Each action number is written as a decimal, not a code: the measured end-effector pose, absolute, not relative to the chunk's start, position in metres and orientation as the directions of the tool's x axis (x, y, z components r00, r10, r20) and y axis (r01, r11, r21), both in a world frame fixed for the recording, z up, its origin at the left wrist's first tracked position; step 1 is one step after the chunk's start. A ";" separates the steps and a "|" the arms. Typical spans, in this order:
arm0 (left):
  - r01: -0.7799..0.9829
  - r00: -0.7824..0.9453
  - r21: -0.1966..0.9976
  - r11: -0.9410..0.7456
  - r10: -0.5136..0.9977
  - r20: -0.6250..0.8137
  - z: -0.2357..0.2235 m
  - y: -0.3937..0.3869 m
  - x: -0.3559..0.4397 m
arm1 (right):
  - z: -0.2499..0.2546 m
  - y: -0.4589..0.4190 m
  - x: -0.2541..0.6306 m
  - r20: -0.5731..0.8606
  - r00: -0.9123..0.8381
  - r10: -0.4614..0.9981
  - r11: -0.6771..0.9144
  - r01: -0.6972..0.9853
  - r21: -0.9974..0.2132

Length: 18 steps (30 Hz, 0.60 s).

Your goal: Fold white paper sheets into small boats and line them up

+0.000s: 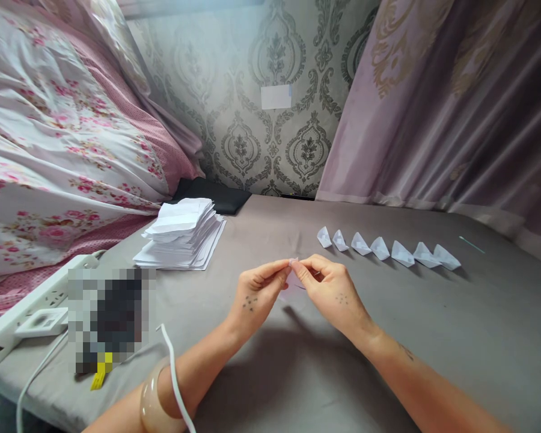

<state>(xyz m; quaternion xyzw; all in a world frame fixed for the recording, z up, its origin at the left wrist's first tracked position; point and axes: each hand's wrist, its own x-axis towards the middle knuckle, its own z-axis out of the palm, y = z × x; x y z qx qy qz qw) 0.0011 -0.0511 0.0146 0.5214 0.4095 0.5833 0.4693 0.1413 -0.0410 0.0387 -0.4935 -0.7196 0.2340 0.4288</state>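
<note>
In the middle of the head view, my left hand (pixel 258 290) and my right hand (pixel 328 282) meet fingertip to fingertip above the table. Both pinch a small, pale pinkish piece of paper (pixel 293 281) at its upper edge. My fingers cover much of the paper, so its exact shape is hard to make out. Several white folded paper boats (pixel 359 244) stand in a slanting row beyond my right hand. Past my left hand lies a stack of white paper sheets (pixel 183 231). A pale bangle (pixel 151 400) circles my left wrist area.
A grey cloth covers the table (pixel 469 337). At left are a white power strip (pixel 40 294) with a plug, a white cable (pixel 174 373) by my left forearm and a pixelated dark object (pixel 119 313). A black flat item (pixel 228 195) lies behind the stack; a thin stick (pixel 472 244) lies far right.
</note>
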 end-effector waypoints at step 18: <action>-0.330 0.026 0.942 -0.062 0.997 0.075 0.023 -0.047 -0.003 | 0.042 -0.042 0.140 0.170 -0.195 0.966 0.217 0.258 -0.941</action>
